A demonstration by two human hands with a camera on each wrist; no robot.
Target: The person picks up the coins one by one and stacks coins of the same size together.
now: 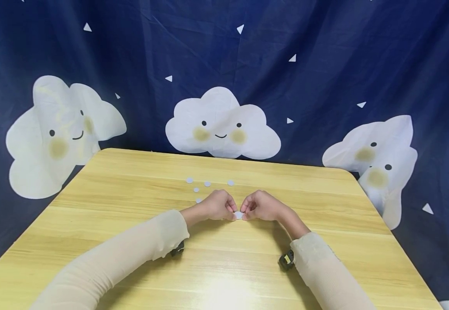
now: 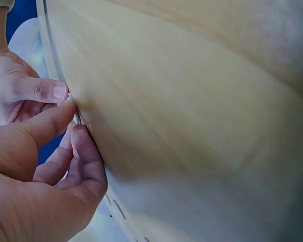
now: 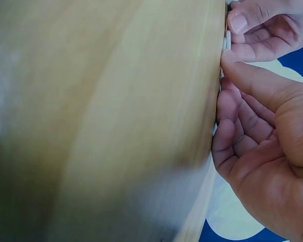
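A small white disc [image 1: 238, 215] lies flat at the tabletop, between my two hands. My left hand [image 1: 219, 205] pinches its left edge with thumb and fingertips, and my right hand [image 1: 261, 206] pinches the right edge the same way. Edge-on, the disc [image 3: 226, 41] shows in the right wrist view as a thin pale line, partly covered by the fingertips. In the left wrist view, the thumbs of the left hand [image 2: 45, 171] and right hand [image 2: 28, 91] almost meet, their other fingers curled close to the wood.
Beyond the left hand several more white discs lie scattered, among them one at the far left [image 1: 189, 180], a smaller one [image 1: 196, 190] and one to the right [image 1: 230, 183]. The wooden table [image 1: 224, 258] reaches back to a dark blue curtain [image 1: 209, 51] printed with clouds.
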